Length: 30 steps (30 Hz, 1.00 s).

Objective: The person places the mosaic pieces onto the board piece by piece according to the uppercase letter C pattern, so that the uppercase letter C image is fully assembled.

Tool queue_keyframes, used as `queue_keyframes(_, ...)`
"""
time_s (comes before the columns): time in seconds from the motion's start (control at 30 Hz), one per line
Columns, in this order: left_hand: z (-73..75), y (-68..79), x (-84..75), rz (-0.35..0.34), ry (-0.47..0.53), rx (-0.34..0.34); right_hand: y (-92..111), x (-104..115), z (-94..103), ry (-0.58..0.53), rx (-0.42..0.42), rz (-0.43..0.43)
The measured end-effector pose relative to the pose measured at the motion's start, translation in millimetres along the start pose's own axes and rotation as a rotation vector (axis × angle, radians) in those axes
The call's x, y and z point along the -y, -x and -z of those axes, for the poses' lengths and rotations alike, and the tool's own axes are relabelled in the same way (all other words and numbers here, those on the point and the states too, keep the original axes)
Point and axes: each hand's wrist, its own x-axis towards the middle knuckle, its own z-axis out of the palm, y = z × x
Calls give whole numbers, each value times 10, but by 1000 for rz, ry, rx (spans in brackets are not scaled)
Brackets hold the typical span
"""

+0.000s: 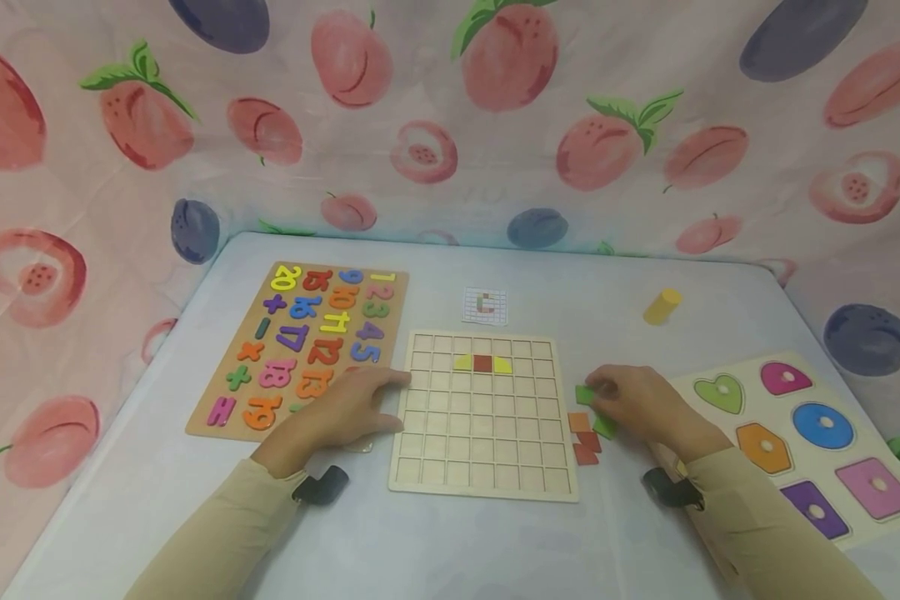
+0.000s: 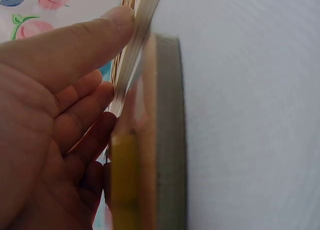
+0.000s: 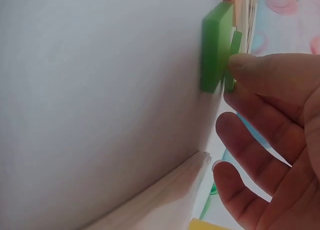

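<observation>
Thumb and fingertips of the right hand (image 1: 633,404) pinched a thin green piece (image 3: 234,65), just beside the right edge of a wooden grid board (image 1: 483,497). A second green piece (image 1: 604,427) rested on the white surface (image 1: 495,550) below those fingers. Near it, along the same edge, lay an orange piece (image 1: 579,422) and 2 red pieces (image 1: 587,455).

The left hand (image 1: 345,408) held nothing; its thumb and fingers were spread apart, with the thumb against the grid board's left edge. Near the top of the grid, a red square (image 1: 483,363) sat between 2 yellow pieces (image 1: 462,362) with curved outer sides, all 3 in 1 row.

Behind the grid board lay a small card (image 1: 484,306) printed with a gridded pattern. On the left, partly under the left hand, was a board of coloured numerals and signs (image 1: 400,287). A yellow cylinder (image 1: 662,307) stood at the far right, and a board of knobbed shapes (image 1: 765,407) lay nearer, partly hidden by the right arm.
</observation>
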Motion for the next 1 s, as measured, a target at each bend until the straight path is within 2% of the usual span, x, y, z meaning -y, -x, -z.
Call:
queue_keyframes(0.4, 16, -2, -11, -22, 6, -2, -33, 162, 91, -13, 22, -11)
queue_keyframes(0.8, 12, 8, -21, 2, 11, -1, -122, 361, 105, -48, 74, -34)
queue_keyframes(1.0, 4, 4, -12, 15, 9, 3, -180, 485, 90, -32, 38, 32)
